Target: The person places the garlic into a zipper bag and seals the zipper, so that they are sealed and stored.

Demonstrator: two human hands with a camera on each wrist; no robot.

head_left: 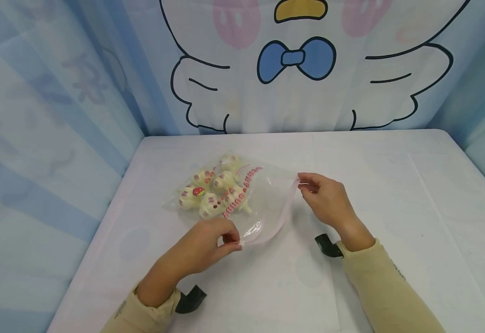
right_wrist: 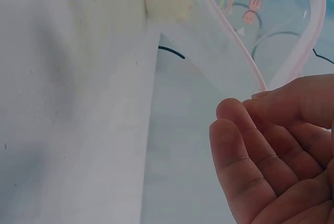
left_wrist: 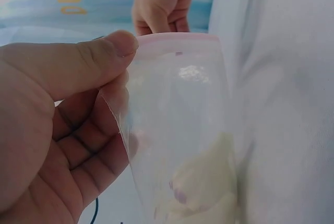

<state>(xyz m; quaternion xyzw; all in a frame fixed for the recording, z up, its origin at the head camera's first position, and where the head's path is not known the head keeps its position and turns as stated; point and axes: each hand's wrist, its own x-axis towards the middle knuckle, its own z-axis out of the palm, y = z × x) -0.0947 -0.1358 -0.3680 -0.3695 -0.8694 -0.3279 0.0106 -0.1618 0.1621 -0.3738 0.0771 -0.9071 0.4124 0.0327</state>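
Note:
A clear zip bag [head_left: 269, 199] with a pink edge and red print lies on the table, its mouth toward the right. Inside it are several small cream-coloured figures [head_left: 211, 205] with purple and red marks. My left hand [head_left: 205, 243] pinches the near corner of the bag's pink edge between thumb and fingers. At the far corner of the same edge, my right hand [head_left: 326, 199] pinches the plastic. The left wrist view shows the thumb [left_wrist: 122, 44] on the pink strip. In the right wrist view the bag's pink edges [right_wrist: 250, 67] meet at the fingertips.
A white cloth covers the table [head_left: 392, 185]. Behind it hangs a curtain [head_left: 292, 101] printed with a cartoon figure and blue bow tie. More blue curtain [head_left: 59, 162] hangs at the left side. Black wrist mounts [head_left: 190, 299] stick out from both sleeves.

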